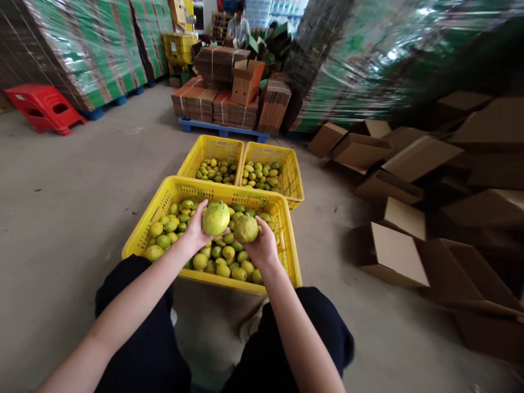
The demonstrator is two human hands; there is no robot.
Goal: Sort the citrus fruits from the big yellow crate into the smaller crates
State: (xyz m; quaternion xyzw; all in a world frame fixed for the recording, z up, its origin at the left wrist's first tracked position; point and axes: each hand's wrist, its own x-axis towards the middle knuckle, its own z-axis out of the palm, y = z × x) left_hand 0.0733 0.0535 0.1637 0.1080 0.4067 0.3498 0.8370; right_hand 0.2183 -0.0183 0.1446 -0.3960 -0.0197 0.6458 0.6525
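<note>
My left hand (198, 225) is closed round a large yellow-green citrus fruit (215, 218), its thumb along the near side. A second, slightly darker greenish citrus fruit (246, 228) rests in my right hand (263, 244), fingers wrapped about its right side. Both fruits are held side by side above a yellow plastic crate (130, 240). Inside that crate lie many smaller yellow and green lemons (223, 270). My wrists and the held fruits cover part of the pile.
Two more yellow crates (301, 183) with lemons stand just beyond. Flattened cartons (196, 103) are stacked on a blue pallet (221, 130). Loose open boxes (399, 254) lie to the right, a red stool (45, 109) at left. A person (238, 28) sits at the back.
</note>
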